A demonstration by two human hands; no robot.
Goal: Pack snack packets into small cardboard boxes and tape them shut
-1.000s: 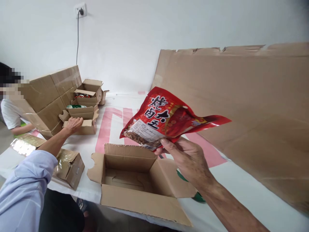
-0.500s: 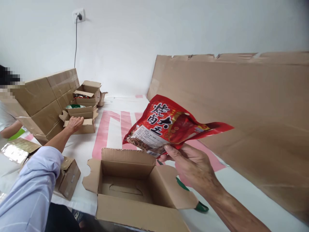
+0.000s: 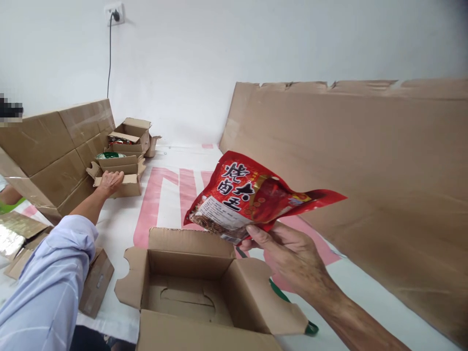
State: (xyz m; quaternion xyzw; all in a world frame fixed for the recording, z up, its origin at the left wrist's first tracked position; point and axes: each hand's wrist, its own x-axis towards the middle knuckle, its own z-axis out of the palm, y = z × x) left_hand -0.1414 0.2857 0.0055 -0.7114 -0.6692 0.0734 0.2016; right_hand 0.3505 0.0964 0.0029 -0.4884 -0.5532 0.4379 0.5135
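Note:
My right hand [image 3: 288, 253] is closed on the lower edge of a red snack bag [image 3: 252, 195] with black characters, holding it tilted above an open cardboard box [image 3: 190, 287] that has nothing inside. My left arm, in a pale blue sleeve, stretches to the far left. There my left hand [image 3: 109, 181] rests, fingers curled, on the flap of a small open carton [image 3: 122, 181]. Behind that carton stand two more small cartons [image 3: 131, 141] with packets in them.
A stack of large taped boxes [image 3: 51, 151] stands at the left, with another person partly visible behind it. A big cardboard sheet [image 3: 365, 175] leans along the right. A flat carton [image 3: 95, 280] lies by my sleeve. Something green [image 3: 292, 304] lies under the box flap.
The bag in my right hand has come down a little toward the open box. My left hand has stayed on the small carton. The view has shifted slightly right and down.

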